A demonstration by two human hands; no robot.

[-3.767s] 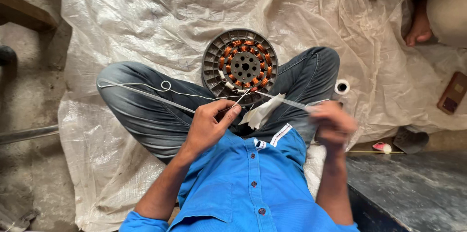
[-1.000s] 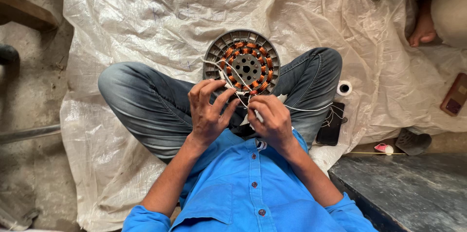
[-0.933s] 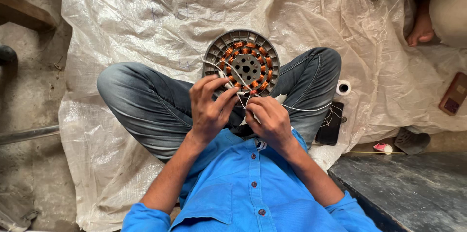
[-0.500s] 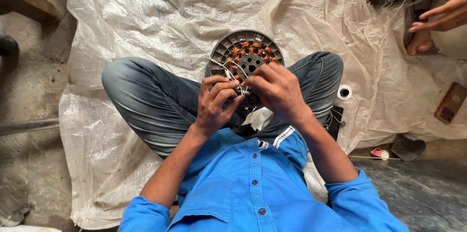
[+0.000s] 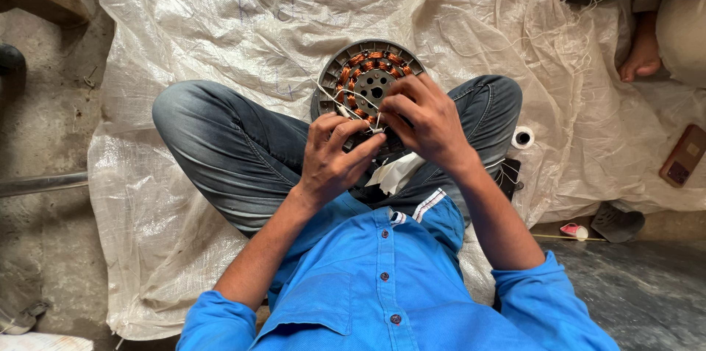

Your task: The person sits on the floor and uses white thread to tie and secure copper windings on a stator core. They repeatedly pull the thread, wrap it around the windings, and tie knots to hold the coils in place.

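While the person sits cross-legged on the white woven sheet [image 5: 220, 20], the motor stator [image 5: 368, 82] rests tilted against the legs, just beyond both hands. Left hand [image 5: 334, 156] is curled narrow, fingertips pinching the thin white thread [image 5: 340, 103] at the stator's near edge. Right hand [image 5: 426, 119] arches over the near right part of the stator, fingers bent and closed on the same thread or windings; which exactly cannot be told.

Stator looks heavy and rigid: a metal laminated ring with copper coils [image 5: 351, 70]. Likely best held by the grey outer rim, not the coils, since the enamel wire probably scratches easily. Thread is light, limp and slippery, so a fingertip pinch suits it.

A strip of white paper [image 5: 397, 172] lies below the right hand. A small tape roll [image 5: 523, 137] sits well to its right, a phone [image 5: 683, 154] further right.
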